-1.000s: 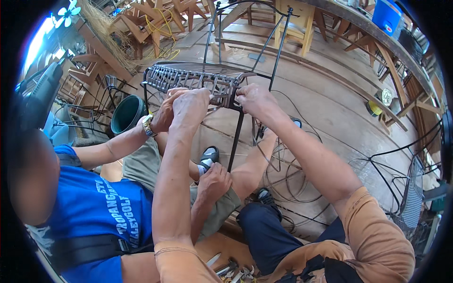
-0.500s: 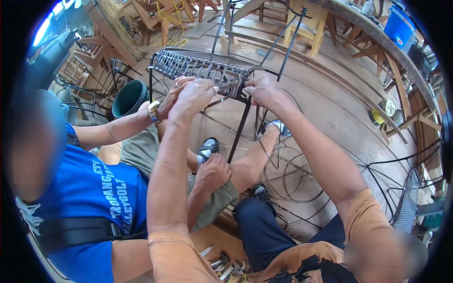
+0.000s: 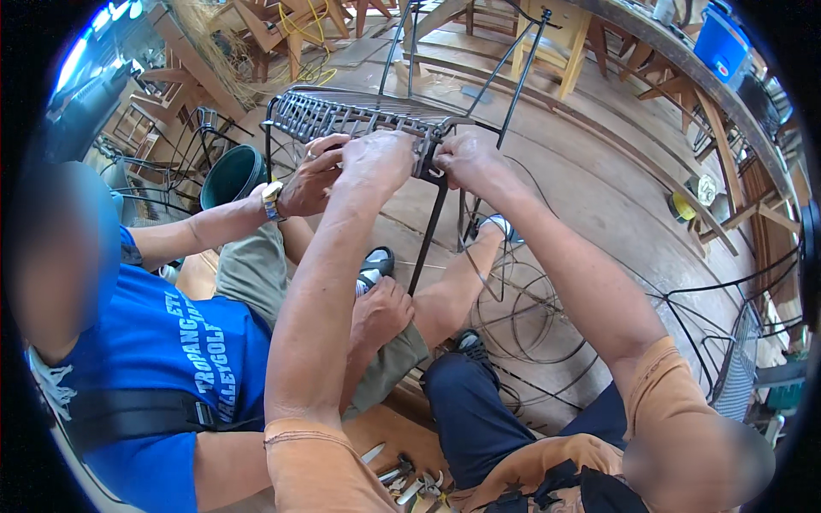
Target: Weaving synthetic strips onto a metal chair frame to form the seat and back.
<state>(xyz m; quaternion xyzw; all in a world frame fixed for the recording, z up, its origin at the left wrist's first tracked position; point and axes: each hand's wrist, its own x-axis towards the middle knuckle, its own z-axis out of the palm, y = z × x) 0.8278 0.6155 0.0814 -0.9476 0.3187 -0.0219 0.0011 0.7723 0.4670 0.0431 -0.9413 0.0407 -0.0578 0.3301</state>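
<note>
Now my left hand [image 3: 376, 162] and right hand [image 3: 466, 161] each have a closed grip on the woven metal frame [image 3: 342, 115], at its near corner; a co-worker's hand [image 3: 310, 175] touches it left of mine.

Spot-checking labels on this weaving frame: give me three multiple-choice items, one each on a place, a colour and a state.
1. Where is the dark green plastic bucket?
A. Left of the black metal wire frame
B. Right of it
C. On top of it

2. What colour is the co-worker's T-shirt?
A. Red
B. Blue
C. White

3. How are the person's left hand and right hand?
A. Resting on the knees
B. Both at the frame's woven edge
C. Holding pliers

Answers: 1 A, the bucket sits left of the frame. 2 B, the shirt is blue. 3 B, both hands grip the edge.
</note>
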